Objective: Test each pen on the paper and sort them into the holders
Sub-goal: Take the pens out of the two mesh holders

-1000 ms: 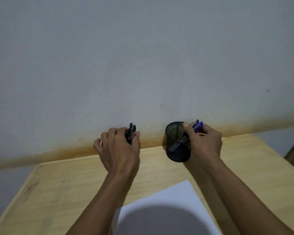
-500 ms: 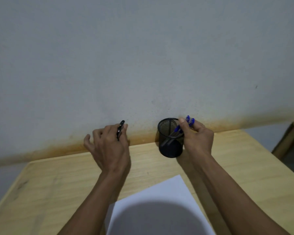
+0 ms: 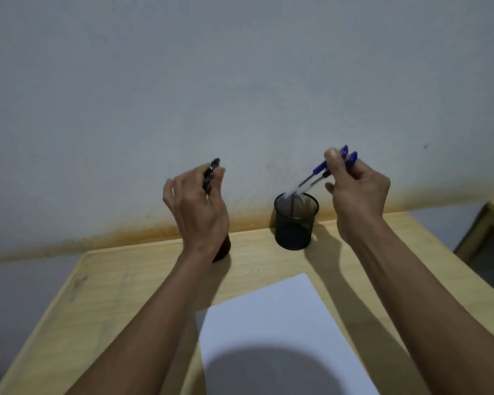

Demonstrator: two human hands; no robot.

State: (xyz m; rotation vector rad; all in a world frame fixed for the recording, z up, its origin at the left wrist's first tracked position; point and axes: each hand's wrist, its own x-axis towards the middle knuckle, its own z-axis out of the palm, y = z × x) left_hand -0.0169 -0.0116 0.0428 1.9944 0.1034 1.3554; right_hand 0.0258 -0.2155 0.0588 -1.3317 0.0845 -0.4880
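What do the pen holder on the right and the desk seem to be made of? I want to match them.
The pen holder looks like black metal mesh with a matte finish: light shows through its fine grid near the rim. The desk looks like pale wood or wood-look laminate, with faint grain lines and a smooth, low sheen; which one cannot be told.

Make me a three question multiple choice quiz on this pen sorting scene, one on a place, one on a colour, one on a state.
1. Where does the mesh holder stand?
A. on the paper
B. at the table's far edge by the wall
C. on the floor

2. What colour are the caps of the pens in the right hand?
A. red
B. green
C. blue

3. How is the left hand?
A. closed on dark pens
B. flat on the paper
C. empty

Answers: 1 B, it stands beyond the paper; 2 C, blue caps show; 3 A, fingers wrap them.
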